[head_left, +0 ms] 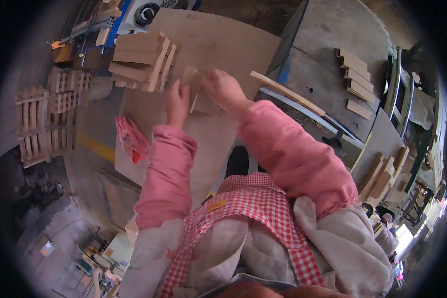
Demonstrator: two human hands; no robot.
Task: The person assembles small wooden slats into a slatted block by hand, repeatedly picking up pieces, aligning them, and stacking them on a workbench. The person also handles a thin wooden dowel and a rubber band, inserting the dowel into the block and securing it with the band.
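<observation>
My left hand (177, 103) is closed around the lower left side of a small flat wooden piece (189, 75), which stands tilted over the brown work board (218, 39). My right hand (224, 90) is at the piece's right side with its fingers curled in. Those fingertips are blurred, and whatever they may hold is too small to make out. Below and between the hands, another wooden piece (206, 105) lies on the board, partly covered by the right hand.
A pile of wooden pieces (139, 57) stands left of my hands. A pink glove (131, 140) lies on the board's left side. To the right, a long wooden strip (288, 93) lies along the edge of a grey machine table (323, 64), which bears several wooden pieces (357, 74).
</observation>
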